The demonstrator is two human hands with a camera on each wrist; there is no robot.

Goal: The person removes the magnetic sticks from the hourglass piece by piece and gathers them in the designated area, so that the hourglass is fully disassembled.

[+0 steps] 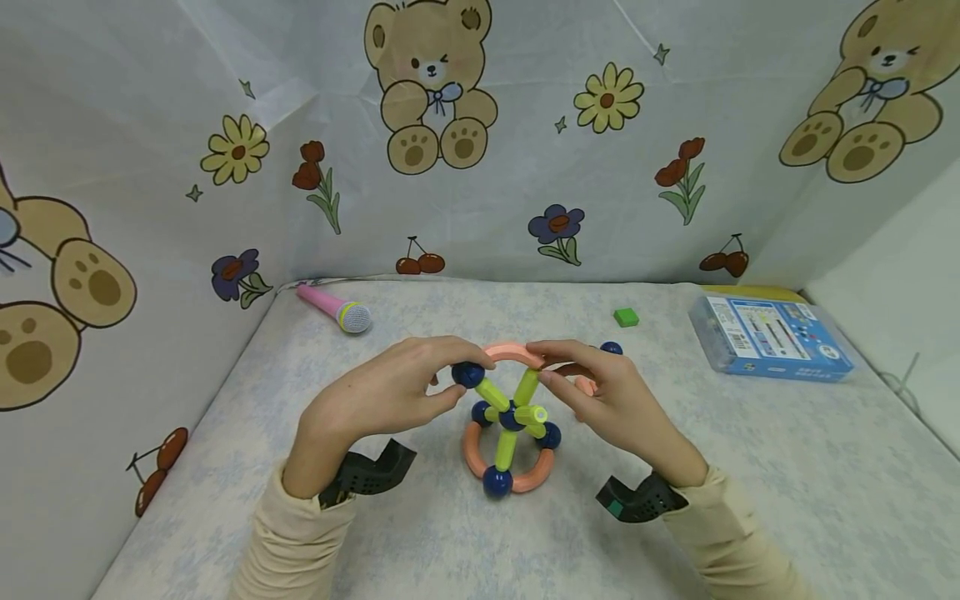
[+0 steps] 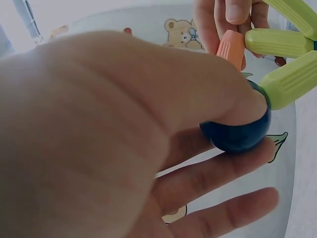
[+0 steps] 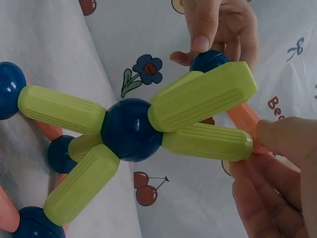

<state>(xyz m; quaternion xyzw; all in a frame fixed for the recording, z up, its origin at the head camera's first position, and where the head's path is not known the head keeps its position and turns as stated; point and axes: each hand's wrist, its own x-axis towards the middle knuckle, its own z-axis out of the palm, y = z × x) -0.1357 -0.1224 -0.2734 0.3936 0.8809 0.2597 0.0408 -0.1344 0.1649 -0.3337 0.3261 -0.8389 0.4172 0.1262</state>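
Over the pale bench (image 1: 420,542), reaching inward from near left and right: pinching a blue ball (image 1: 468,375) with left hand (image 1: 390,387), a curved pink stick (image 1: 512,352) with right hand (image 1: 618,404), atop the ball-and-stick model (image 1: 506,450); perhaps joined, hard to tell.

We see room to pass along the table (image 1: 757,467) between the right hand (image 1: 615,404) and the box (image 1: 780,337). Between that hand and the left hand (image 1: 382,387), the stick toy (image 1: 506,450) blocks us, and a microphone (image 1: 333,309) lies in the way farther back.

Blue ball (image 1: 467,375) on lime rod (image 1: 492,394), coral arc (image 1: 512,352) beside
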